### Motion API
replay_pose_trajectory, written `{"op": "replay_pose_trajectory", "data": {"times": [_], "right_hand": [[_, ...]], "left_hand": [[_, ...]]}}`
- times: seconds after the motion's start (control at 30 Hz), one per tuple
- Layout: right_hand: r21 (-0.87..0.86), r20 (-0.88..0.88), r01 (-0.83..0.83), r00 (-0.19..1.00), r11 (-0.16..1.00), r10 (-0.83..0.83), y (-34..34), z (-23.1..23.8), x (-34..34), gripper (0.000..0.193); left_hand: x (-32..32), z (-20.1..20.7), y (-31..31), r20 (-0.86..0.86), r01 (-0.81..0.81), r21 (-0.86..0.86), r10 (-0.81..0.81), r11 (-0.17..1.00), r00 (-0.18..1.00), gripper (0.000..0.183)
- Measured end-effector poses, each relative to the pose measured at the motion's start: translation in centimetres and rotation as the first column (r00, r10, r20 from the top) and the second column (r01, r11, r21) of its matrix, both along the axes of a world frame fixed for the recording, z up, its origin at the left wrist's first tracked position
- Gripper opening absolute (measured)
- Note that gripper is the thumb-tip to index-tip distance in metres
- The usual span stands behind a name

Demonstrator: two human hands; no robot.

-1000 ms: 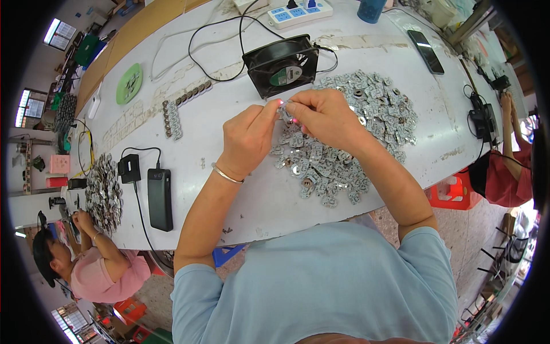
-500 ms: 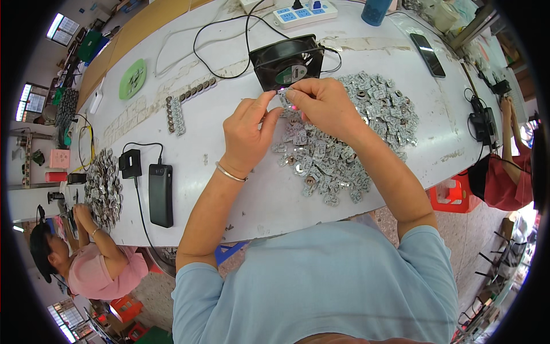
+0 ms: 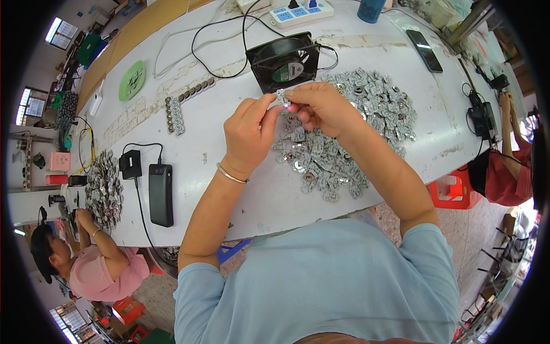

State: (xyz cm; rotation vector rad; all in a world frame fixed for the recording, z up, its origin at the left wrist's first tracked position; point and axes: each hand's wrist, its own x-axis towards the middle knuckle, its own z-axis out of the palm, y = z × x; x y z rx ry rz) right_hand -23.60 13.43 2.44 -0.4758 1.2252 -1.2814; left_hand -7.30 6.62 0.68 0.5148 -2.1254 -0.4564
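Just in front of a black square fan (image 3: pixel 284 62), my two hands meet over a small silvery metal part (image 3: pixel 282 98) that glows pinkish at one spot. My left hand (image 3: pixel 251 131), with a bangle at its wrist, pinches the part's left side between thumb and forefinger. The part's right side is in the closed fingertips of my right hand (image 3: pixel 324 109). My fingers hide much of it, so its exact kind cannot be told. Below and right of my hands spreads a loose heap of similar small silvery parts (image 3: pixel 372 114), some with round brownish pieces on them.
Two short rows of round-topped parts (image 3: pixel 175 116) lie left of the fan. Farther left are a green dish (image 3: pixel 132 81) and a black power bank (image 3: pixel 161 195) with cables. A power strip (image 3: pixel 301 14), blue cup (image 3: pixel 373 10) and phone (image 3: pixel 424 51) stand behind. Co-workers sit at both sides.
My left thumb and forefinger have closed in on the part from slightly apart. My right fingers have shifted a little, and more of the part shows between my hands.
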Motion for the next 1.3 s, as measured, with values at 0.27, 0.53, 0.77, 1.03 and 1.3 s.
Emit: {"op": "replay_pose_trajectory", "data": {"times": [0.27, 0.53, 0.77, 1.03, 1.3], "right_hand": [[0.073, 0.173, -0.074, 0.983, 0.995, 0.060, 0.1, -1.0, 0.1, 0.017], [0.105, 0.234, -0.086, 0.970, 0.991, 0.060, 0.1, -1.1, 0.3, 0.019], [-0.337, -0.500, -0.035, 0.853, 0.941, -0.148, 1.7, -1.2, 2.1, 0.015], [-0.669, -0.739, -0.279, 0.347, 0.689, -0.577, 3.7, -0.3, 2.7, 0.012], [-0.684, -0.729, -0.329, 0.287, 0.651, -0.621, 3.7, 0.5, 2.7, 0.013]], "left_hand": [[0.3, 0.4, 0.5, -0.016, 0.019, 0.140, -0.016, 0.990, 1.000, 0.012], [0.6, 0.7, 0.7, -0.025, 0.001, 0.286, 0.006, 0.958, 1.000, 0.011], [1.6, 1.1, 1.2, 0.025, -0.023, 0.132, 0.020, 0.991, 0.999, 0.015], [2.3, 1.4, 2.5, -0.031, 0.094, -0.048, -0.095, 0.994, 0.995, 0.024], [2.2, 1.6, 2.3, -0.042, 0.115, -0.042, -0.116, 0.993, 0.992, 0.024]]}}
